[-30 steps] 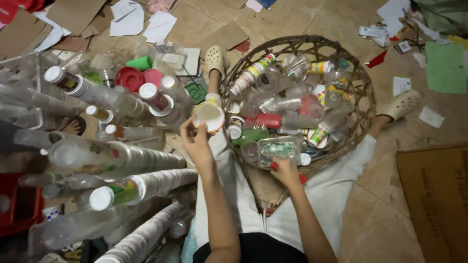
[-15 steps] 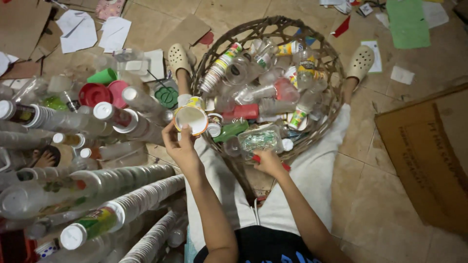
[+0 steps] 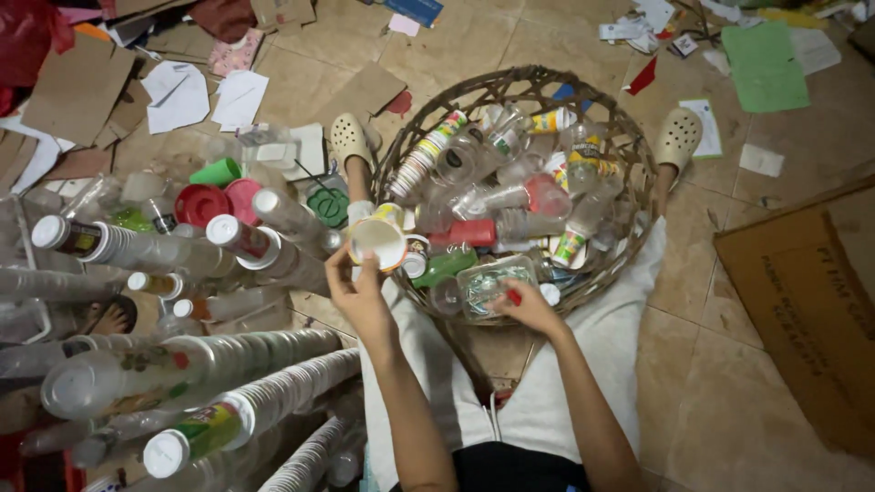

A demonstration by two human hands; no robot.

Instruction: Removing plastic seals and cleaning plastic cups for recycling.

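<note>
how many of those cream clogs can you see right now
2. One clog sits left of the woven basket, on the person's left foot; the other clog sits right of the basket, on the right foot. None seem hidden.

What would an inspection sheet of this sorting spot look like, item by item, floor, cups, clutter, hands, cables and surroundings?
Surface: tan tiled floor, littered.
Job's things: white paper cup with coloured rim; clear plastic container at the near edge of the woven basket, which is full of cups and bottles.
Clutter: long stacks of nested cups lying at left; red lids.
Hands: left hand holds the paper cup; right hand rests on the clear container.
Cables: nothing seen.
Surroundings: cardboard at right, paper scraps, green sheet.
</note>
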